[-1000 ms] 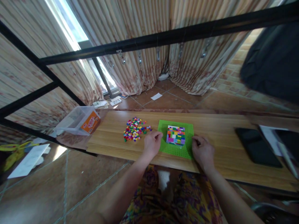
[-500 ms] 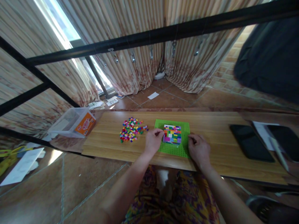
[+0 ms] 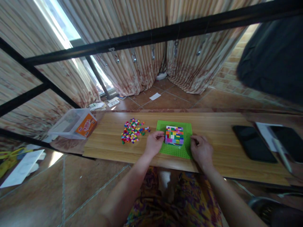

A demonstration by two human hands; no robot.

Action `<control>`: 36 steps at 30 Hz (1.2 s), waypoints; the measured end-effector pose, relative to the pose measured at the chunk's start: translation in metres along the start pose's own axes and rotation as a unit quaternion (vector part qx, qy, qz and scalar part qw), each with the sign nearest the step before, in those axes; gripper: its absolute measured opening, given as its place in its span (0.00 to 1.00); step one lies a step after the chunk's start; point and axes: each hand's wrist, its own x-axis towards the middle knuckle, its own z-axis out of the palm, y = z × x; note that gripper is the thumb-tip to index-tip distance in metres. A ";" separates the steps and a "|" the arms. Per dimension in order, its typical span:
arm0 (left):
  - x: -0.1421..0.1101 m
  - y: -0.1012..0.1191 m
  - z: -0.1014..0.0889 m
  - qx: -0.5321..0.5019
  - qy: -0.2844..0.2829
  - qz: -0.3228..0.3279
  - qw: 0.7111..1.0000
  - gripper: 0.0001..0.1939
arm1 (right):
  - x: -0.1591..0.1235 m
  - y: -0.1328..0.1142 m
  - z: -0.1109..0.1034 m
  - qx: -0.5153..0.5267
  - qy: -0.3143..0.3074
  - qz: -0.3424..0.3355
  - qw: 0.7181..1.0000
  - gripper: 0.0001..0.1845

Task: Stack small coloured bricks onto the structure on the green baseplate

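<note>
A block of small multicoloured building bricks [image 3: 174,135] stands on a green studded baseplate [image 3: 175,152]. Just left of the block is my left hand [image 3: 154,142], its thumb and fingers pinched together over the plate's left edge; whatever the pinch holds is too small to make out. My right hand [image 3: 202,151] rests at the plate's right edge with its fingers curled in, and their grip is partly hidden. Farther left, a loose pile of small coloured bricks [image 3: 133,130] lies spread on the wooden table.
The long wooden table [image 3: 217,126] carries a dark tablet [image 3: 254,144] at the right, beside a phone [image 3: 290,142] and a pen-like white stick [image 3: 282,154]. A clear plastic box [image 3: 71,124] with an orange label stands past the left end. A black bar [image 3: 151,36] crosses overhead.
My left hand has drawn slightly left, away from the brick block, its fingers still together. My right hand keeps its place at the baseplate's right edge.
</note>
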 end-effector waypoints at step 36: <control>-0.001 0.017 -0.002 0.058 -0.017 0.100 0.993 0.19 | 0.000 -0.001 -0.002 0.006 -0.003 0.005 1.000 0.17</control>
